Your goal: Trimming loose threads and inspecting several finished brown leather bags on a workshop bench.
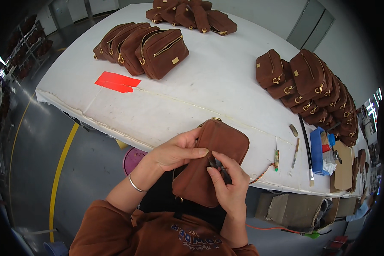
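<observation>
Closest to my lens was the person's rust-brown sweatshirt (158, 237), both forearms rising out of it toward the work. From my remote seat I saw the left hand (175, 151) curled around the upper left edge of a brown suede pouch (213, 160), thumb laid flat across its face and the other fingers tucked behind, so it was closed in a firm hold rather than spread. A thin silver bangle (136, 185) sat on that wrist. The right hand (228, 181) was pinched shut on a small dark tool (219, 167) (I could not make out its kind), its tip pressed against the pouch near the middle of the right-hand side, with the index finger resting on the suede just above it. The pouch hung between the two hands, tilted, its upper end over the near edge of the white table (209, 85) and its lower end down against the person's dark apron (166, 198). Farther off on the table lay more brown bags: a leaning row at the left (145, 49), a long stacked row at the right (311, 85), and a heap at the far edge (192, 15). A strip of red tape (117, 82) lay left of centre, and a blue tray (318, 151) of small items stood near the right corner, beside a green-tipped pen (276, 158).
</observation>
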Available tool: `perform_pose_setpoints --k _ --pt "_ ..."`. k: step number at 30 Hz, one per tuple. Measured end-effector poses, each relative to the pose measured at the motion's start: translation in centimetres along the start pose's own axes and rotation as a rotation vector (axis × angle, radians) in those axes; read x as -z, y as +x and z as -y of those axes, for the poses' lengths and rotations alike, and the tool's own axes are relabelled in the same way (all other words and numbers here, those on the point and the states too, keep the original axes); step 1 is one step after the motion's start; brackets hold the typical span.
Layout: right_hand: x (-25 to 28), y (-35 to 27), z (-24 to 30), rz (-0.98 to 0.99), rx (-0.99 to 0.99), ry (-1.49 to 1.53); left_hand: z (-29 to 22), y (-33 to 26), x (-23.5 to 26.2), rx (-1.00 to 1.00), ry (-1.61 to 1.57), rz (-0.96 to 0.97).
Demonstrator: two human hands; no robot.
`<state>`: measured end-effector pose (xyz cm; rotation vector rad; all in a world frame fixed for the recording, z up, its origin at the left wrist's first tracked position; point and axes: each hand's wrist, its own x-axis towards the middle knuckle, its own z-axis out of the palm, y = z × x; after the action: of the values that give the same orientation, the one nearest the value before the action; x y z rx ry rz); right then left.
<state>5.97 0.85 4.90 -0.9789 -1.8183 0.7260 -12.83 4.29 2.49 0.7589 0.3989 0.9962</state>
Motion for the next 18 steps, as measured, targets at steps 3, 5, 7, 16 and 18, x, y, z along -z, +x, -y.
perform_pose_setpoints --k 3,5,7,16,18 --pt "0.01 0.01 -0.15 0.000 0.000 0.010 0.13 0.03 0.10 0.005 -0.016 0.003" --pt "-0.01 0.02 -0.15 -0.004 -0.001 0.016 0.23 0.05 0.14 0.010 -0.026 0.009" --pt "0.01 0.01 -0.13 -0.002 -0.007 0.011 0.36 0.05 0.13 -0.002 -0.041 0.015" --pt "-0.26 -0.07 -0.16 -0.029 -0.007 0.051 0.32 0.09 0.15 0.018 -0.063 0.007" --pt "-0.41 -0.06 -0.06 -0.023 -0.041 0.045 0.48 0.15 0.37 0.015 -0.067 0.007"
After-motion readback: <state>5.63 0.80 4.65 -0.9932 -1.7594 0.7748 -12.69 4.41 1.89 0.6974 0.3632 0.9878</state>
